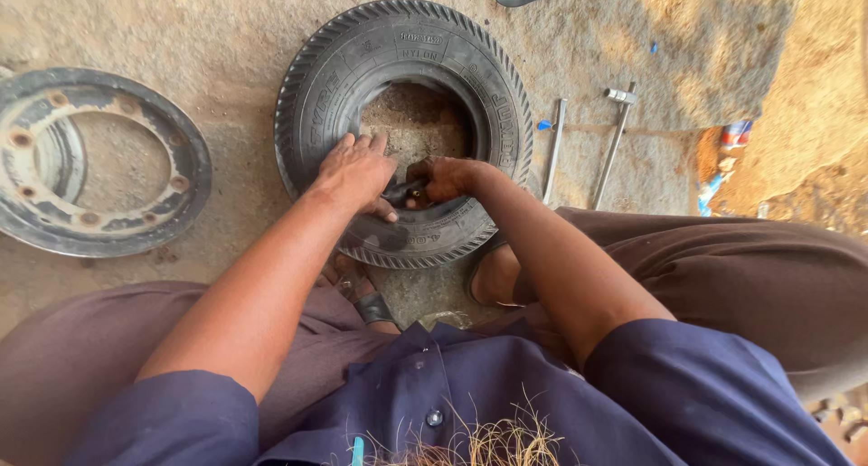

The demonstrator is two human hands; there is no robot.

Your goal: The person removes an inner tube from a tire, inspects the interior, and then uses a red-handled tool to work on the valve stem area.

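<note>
black ribbed tyre (404,131), rusty grey wheel rim (99,163)

Near rim of the tyre (404,131) being crowded by the left hand (354,172) and right hand (445,178), its open centre being left free, floor being blocked leftward by the wheel rim (99,163), rightward by two metal bars (583,150), open ground being left between.

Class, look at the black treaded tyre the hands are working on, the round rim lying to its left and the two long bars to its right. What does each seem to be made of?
Black treaded tyre: matt rubber, with ribbed tread and moulded sidewall.
Round grey rim: likely steel, dull and rust-spotted around its bolt holes.
Two long bars: probably bare metal, pale grey with a slight sheen.
</note>
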